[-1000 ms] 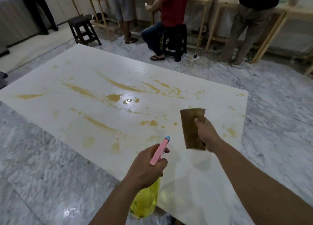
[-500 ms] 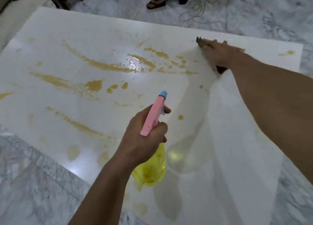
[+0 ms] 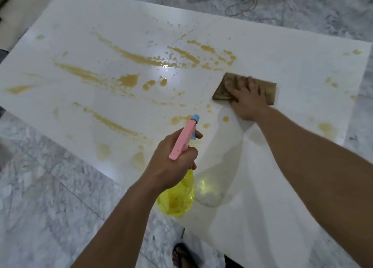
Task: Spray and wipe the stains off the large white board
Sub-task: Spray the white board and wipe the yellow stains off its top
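Standing at the near edge, a sandalled foot (image 3: pixel 182 254) shows on the grey marble floor (image 3: pixel 50 197); the left hand (image 3: pixel 171 161) holds a yellow spray bottle (image 3: pixel 176 199) above the white board (image 3: pixel 262 217), fingers curled round its neck and pink trigger head (image 3: pixel 182 139); farther out, the right hand (image 3: pixel 246 98) lies flat with straight fingers, pressing a brown cloth (image 3: pixel 270 89) onto the board; tan stains (image 3: pixel 127 80) streak the surface beyond; a tangled cable (image 3: pixel 244 3) lies on the far floor.

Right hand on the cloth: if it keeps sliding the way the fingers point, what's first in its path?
Likely the cluster of brown stains just past the cloth, under the right hand, on the board. Nothing solid shows there.
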